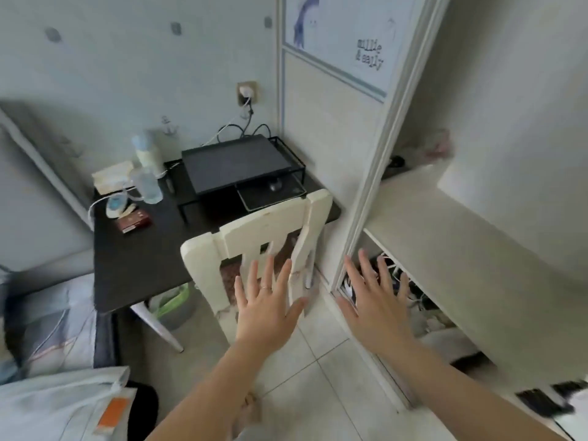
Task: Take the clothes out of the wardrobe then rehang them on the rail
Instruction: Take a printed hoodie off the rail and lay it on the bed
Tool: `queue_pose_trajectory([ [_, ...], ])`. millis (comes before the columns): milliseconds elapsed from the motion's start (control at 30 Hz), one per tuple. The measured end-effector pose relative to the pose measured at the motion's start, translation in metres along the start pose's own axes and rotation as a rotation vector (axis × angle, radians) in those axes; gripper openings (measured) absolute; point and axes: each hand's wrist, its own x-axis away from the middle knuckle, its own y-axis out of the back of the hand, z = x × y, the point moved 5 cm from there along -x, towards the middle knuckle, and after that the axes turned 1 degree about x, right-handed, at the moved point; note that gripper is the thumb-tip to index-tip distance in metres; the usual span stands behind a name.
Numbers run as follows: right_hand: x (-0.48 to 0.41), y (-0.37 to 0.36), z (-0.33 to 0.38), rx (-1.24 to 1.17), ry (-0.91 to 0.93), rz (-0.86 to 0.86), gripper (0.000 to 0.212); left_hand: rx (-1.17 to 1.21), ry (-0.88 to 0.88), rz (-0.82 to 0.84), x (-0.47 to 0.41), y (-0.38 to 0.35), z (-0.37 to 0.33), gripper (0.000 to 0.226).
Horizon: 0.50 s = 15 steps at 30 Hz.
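clothes (416,292) hang low in the wardrobe (372,173), under its shelf (445,249); left hand (264,310) and right hand (375,308) hover empty, fingers (366,268) spread; better to reach in with the right, grip one hanger (390,265) near its hook, lift, then draw out.

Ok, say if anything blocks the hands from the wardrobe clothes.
Nothing visible blocks the right hand: the clothes lie just past it, under the shelf. The left hand faces the chair, left of the wardrobe.

Pale tiled floor (318,361), black desk (143,256) (cream chair (254,230) at it), dotted grey wall (127,58).
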Motion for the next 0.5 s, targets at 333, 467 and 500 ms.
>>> queue_pose_trajectory([
  [333,-0.053,0.083,-0.128,0.151,-0.448,-0.213,0.071,0.041,-0.572,-0.04,-0.184,0.02,-0.171,0.075],
  [467,-0.074,0.138,-0.158,0.255,-0.575,-0.347,0.069,0.093,-0.802,-0.104,-0.248,0.051,-0.248,0.073],
  [500,-0.078,0.153,-0.164,0.298,-0.6,-0.373,0.069,0.11,-0.856,-0.123,-0.262,0.061,-0.268,0.073],
])
